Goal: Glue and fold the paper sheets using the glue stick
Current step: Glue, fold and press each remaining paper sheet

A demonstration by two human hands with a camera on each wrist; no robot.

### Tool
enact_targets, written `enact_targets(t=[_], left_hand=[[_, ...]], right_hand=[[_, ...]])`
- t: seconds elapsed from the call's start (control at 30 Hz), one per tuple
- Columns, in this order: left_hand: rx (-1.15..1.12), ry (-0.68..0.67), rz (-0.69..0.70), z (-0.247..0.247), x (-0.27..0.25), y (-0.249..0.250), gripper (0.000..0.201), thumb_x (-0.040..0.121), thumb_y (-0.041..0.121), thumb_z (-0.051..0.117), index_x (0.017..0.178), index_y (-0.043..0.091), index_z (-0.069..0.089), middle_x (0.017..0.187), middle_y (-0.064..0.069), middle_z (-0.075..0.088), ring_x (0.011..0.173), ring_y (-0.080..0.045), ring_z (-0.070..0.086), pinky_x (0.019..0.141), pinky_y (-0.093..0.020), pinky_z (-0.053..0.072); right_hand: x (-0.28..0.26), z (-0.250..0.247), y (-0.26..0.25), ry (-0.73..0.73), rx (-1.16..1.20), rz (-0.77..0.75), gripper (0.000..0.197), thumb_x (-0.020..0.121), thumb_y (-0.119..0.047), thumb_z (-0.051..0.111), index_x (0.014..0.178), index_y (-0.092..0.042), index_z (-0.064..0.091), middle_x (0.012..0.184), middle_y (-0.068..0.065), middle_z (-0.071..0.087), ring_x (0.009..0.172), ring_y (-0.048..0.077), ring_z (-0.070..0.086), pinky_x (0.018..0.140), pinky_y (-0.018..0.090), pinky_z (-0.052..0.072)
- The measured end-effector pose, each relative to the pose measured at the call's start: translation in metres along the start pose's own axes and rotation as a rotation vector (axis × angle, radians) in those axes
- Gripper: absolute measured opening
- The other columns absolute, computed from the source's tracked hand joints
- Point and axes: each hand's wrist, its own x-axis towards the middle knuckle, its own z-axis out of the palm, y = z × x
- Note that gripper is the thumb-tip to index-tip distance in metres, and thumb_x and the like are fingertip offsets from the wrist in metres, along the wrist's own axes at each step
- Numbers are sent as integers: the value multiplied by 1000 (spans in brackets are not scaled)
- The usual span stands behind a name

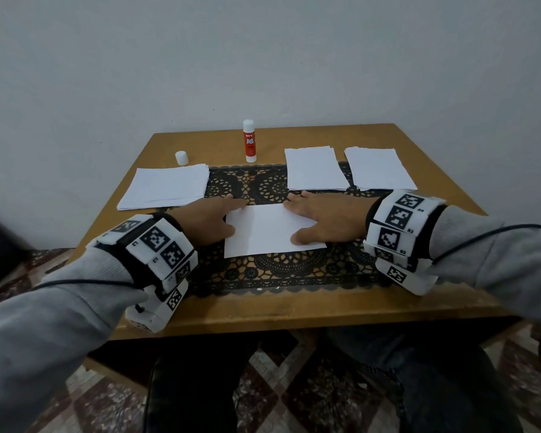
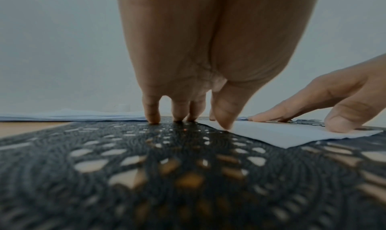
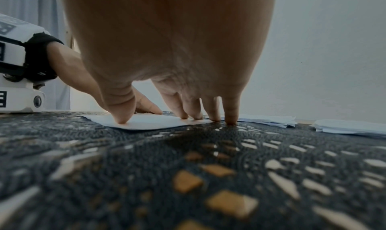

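Head view: paper sheet [image 1: 270, 232] flat on black lace mat [image 1: 263, 273], long side running left to right. Left hand [image 1: 208, 220] and right hand [image 1: 322, 218] spread flat, pressing its ends. Glue stick [image 1: 249, 141] upright behind, uncapped.

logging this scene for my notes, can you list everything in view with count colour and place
glue stick: 1, red and white, upright, far middle of table
cap: 1, white, left of glue stick
paper stacks: 3, white, one far left, two far right
paper sheet: 1, white, centre of mat
mat: 1, black lace, mid table
table: 1, brown wood
left hand: flat, on sheet's left edge
right hand: flat, on sheet's right edge
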Motion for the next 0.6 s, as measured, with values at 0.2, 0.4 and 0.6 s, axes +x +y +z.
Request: enact_targets(t=[0.2, 0.4, 0.6], left_hand=[[-40, 23, 4, -1, 0, -1, 60, 97, 10, 44, 148, 36, 26, 159, 1, 17, 143, -24, 24, 113, -31, 21], [23, -126, 106, -1, -3, 8, 63, 97, 30, 50, 150, 39, 17, 160, 6, -4, 148, -17, -4, 118, -38, 4], [185, -178, 59, 1, -1, 12, 68, 101, 44, 34, 153, 27, -5, 159, 4, -16, 146, -18, -13, 118, -42, 5]], right_hand=[[1, 0, 1, 17, -10, -16, 77, 96, -58, 37, 155, -18, 9, 163, -1, 1, 150, 18, 2, 119, 34, 6], [-3, 0, -7, -55, -106, -133, 73, 95, -63, 30, 155, -29, 7, 163, -3, 1, 150, 20, -3, 121, 43, 8], [-2, 1, -2, -79, -88, -44, 78, 97, -60, 26, 155, -15, -4, 162, -1, -11, 149, 24, -10, 122, 40, 3]])
